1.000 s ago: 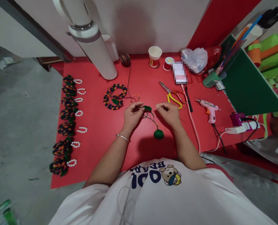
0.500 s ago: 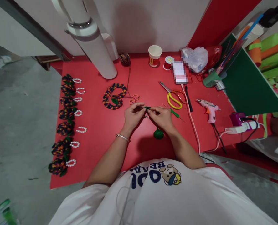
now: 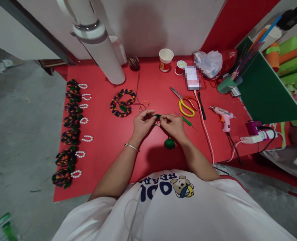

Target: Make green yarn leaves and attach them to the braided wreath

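Observation:
A small green yarn piece [image 3: 158, 116] stretches between my two hands over the red table [image 3: 100, 127]. My left hand [image 3: 143, 124] pinches one end between thumb and fingers. The other end sits in the pinched fingers of my right hand [image 3: 172, 125]. Thin green yarn hangs below the fingertips, and a green yarn ball [image 3: 170, 143] lies close under my right hand. A green-handled crochet hook [image 3: 187, 121] rests just beyond that hand. To the left of my left hand lies a curled multicoloured crocheted strip [image 3: 120, 103] with a green leaf-like piece on it.
Multicoloured yarn flowers [image 3: 70, 137] and pearl bead loops [image 3: 88, 138] line the left edge. Scissors [image 3: 185, 102], a pink glue gun [image 3: 223, 117] and a phone [image 3: 193, 77] lie right. A tall white flask [image 3: 103, 53], paper cup [image 3: 166, 60] and yarn ball [image 3: 133, 63] stand behind.
Almost nothing differs. Both hands hold the green yarn piece in the same place, and the whole view has shifted very slightly.

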Action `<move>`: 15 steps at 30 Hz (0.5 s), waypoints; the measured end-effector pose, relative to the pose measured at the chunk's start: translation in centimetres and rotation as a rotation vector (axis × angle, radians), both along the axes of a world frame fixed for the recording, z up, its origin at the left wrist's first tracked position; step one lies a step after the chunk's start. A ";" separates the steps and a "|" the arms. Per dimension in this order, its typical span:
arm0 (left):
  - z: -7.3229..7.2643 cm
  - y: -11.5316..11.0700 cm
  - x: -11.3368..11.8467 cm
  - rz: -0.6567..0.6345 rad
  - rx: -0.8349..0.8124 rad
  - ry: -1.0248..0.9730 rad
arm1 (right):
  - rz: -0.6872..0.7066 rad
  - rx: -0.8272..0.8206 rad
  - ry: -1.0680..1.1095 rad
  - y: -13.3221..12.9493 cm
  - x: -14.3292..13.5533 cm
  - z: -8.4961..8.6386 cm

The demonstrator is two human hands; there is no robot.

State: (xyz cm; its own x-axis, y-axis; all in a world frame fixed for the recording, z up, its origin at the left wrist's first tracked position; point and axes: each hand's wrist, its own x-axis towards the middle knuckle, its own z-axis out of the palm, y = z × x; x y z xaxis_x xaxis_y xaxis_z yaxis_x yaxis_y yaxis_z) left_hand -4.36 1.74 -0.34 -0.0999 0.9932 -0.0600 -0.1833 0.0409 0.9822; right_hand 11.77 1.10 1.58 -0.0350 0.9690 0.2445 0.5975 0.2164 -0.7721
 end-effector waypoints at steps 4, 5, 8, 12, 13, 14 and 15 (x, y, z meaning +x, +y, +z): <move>0.0 0.0 0.1 0.004 -0.012 -0.009 | -0.001 -0.062 0.029 -0.2 -0.2 0.5; 0.0 -0.1 0.1 0.004 -0.013 -0.010 | 0.000 -0.068 0.027 -0.2 -0.2 0.5; 0.1 -0.1 0.2 0.006 -0.010 -0.006 | -0.008 -0.058 0.006 -0.2 -0.2 0.4; 0.1 0.0 0.2 0.020 -0.001 0.004 | -0.008 -0.046 -0.008 0.0 0.0 0.0; 0.1 0.0 0.1 0.020 0.002 0.005 | -0.003 -0.042 -0.004 0.1 0.1 -0.1; 0.1 0.0 0.1 0.020 0.002 0.004 | 0.002 -0.037 0.004 0.1 0.1 -0.2; 0.2 0.0 0.1 0.018 0.001 0.003 | 0.006 -0.031 0.015 0.0 0.0 -0.2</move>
